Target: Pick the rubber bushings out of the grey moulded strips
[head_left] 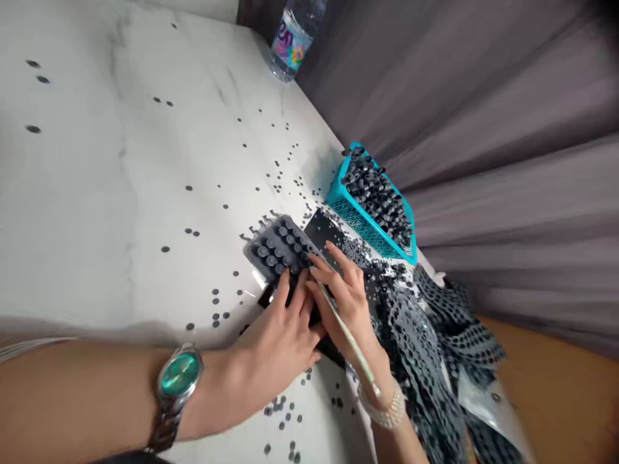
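Note:
A grey rectangular pad [274,248] with rows of round, raised cups lies on the table, near a dark flat sheet [322,230]. My left hand [271,345], with a watch at the wrist, reaches in from the left. Its fingers are stretched out, their tips touching the pad's near edge. My right hand [345,299] is closed around a slim pale stick [351,341], which slants back over the wrist. The stick's front end is hidden among the fingers, beside the pad's right end. Several small dark pieces [261,223] stand in a row along the pad's far edge.
A blue basket [360,222] heaped with small dark parts stands right of the pad. Perforated dark strips [416,348] pile up at the lower right. Loose grey discs [189,188] dot the white marbled table [87,212]. A water bottle [293,42] stands by the grey curtain [464,109].

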A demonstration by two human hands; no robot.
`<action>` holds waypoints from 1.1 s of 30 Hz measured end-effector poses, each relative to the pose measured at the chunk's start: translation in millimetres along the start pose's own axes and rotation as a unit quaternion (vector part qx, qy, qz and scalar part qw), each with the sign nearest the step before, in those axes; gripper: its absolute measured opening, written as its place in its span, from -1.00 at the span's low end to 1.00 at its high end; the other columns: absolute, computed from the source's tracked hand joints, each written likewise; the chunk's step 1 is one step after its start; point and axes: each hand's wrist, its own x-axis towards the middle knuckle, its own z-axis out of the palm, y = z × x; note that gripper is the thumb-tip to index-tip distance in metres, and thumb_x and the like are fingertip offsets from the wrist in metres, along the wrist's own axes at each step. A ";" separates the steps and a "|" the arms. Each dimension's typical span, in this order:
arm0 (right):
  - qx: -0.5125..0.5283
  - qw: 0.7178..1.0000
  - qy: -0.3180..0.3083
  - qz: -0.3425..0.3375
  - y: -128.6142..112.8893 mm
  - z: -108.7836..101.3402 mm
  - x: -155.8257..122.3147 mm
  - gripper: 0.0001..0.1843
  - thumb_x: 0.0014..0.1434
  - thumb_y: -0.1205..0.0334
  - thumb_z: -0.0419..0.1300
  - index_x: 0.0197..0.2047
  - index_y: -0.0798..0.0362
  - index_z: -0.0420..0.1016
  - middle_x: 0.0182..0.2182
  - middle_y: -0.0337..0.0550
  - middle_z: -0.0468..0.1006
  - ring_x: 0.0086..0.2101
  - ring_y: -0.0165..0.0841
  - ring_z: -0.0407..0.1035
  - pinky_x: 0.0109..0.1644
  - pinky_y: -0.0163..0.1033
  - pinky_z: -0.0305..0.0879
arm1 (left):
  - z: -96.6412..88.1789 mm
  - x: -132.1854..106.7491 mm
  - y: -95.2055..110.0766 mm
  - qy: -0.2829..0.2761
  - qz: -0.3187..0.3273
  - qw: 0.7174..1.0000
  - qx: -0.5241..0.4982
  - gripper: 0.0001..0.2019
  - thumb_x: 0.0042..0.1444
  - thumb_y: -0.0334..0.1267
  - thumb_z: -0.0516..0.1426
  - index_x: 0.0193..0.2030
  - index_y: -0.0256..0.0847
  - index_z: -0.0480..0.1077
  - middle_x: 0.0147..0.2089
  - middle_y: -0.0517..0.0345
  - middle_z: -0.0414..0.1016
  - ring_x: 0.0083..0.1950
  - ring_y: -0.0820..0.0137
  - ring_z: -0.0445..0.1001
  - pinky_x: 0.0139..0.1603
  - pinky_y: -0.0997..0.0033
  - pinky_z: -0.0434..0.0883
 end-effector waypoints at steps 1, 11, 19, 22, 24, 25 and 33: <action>0.002 1.000 -0.002 -0.001 0.1 0.5 0.7 -0.84 0.28 0.42 0.10 -0.08 0.04 0.36 0.03 0.00 0.56 0.25 -0.20 0.21 0.18 0.01 0.27 | 0.8 -0.5 0.6 -0.002 -0.002 1.000 0.001 -0.55 0.18 0.10 0.08 -0.01 -0.18 0.54 0.04 -0.21 0.57 0.22 -0.17 0.36 0.25 -0.31 0.07; -0.015 0.998 -0.047 -0.032 1.5 0.3 9.5 -0.82 0.32 0.43 0.03 -0.06 0.03 0.33 0.02 0.07 0.55 0.28 -0.17 0.15 0.16 0.02 0.31 | 5.3 -4.1 2.0 0.029 -0.004 0.999 0.034 -0.53 0.20 0.09 0.05 0.05 -0.18 0.49 0.15 -0.23 0.48 0.26 -0.18 0.29 0.27 -0.31 0.02; -0.043 0.996 -0.008 0.076 27.8 10.5 5.9 -0.80 0.34 0.36 0.00 -0.01 0.06 0.34 0.15 0.15 0.41 0.30 -0.16 0.12 0.19 0.05 0.31 | 6.8 -3.4 4.3 0.008 -0.026 0.999 0.030 -0.43 0.18 0.17 0.03 0.28 0.04 0.29 0.25 -0.21 0.39 0.36 -0.15 0.19 0.29 -0.29 -0.06; -0.028 0.992 -0.018 0.120 32.5 8.1 0.8 -0.86 0.33 0.30 0.05 -0.08 0.05 0.38 0.16 0.11 0.42 0.31 -0.13 0.08 0.21 0.10 0.28 | 9.9 -3.8 5.6 0.013 -0.025 0.999 0.030 -0.40 0.17 0.19 0.02 0.33 0.10 0.22 0.27 -0.20 0.37 0.38 -0.16 0.15 0.29 -0.31 -0.12; -0.014 0.992 -0.008 0.123 29.9 4.8 0.1 -0.89 0.32 0.29 0.07 -0.11 0.03 0.39 0.13 0.05 0.46 0.31 -0.12 0.09 0.20 0.13 0.28 | 10.3 -3.8 6.0 0.011 -0.028 0.999 0.025 -0.40 0.16 0.19 0.04 0.31 0.11 0.24 0.26 -0.21 0.37 0.37 -0.17 0.16 0.29 -0.31 -0.14; -0.005 0.993 -0.001 0.117 27.1 3.2 0.9 -0.89 0.32 0.29 0.08 -0.11 0.02 0.39 0.13 0.03 0.47 0.30 -0.12 0.10 0.20 0.13 0.28 | 10.0 -3.7 5.9 0.010 -0.028 0.999 0.023 -0.41 0.16 0.19 0.04 0.30 0.10 0.26 0.25 -0.22 0.38 0.36 -0.17 0.17 0.29 -0.30 -0.13; 0.005 1.000 -0.004 0.027 5.6 4.6 14.7 -0.81 0.31 0.39 0.06 -0.03 0.01 0.37 0.08 -0.01 0.51 0.25 -0.21 0.20 0.18 0.01 0.31 | 6.0 -2.9 3.9 0.024 -0.017 0.999 0.020 -0.51 0.18 0.14 0.04 0.10 -0.09 0.43 0.16 -0.28 0.47 0.30 -0.21 0.26 0.26 -0.28 -0.08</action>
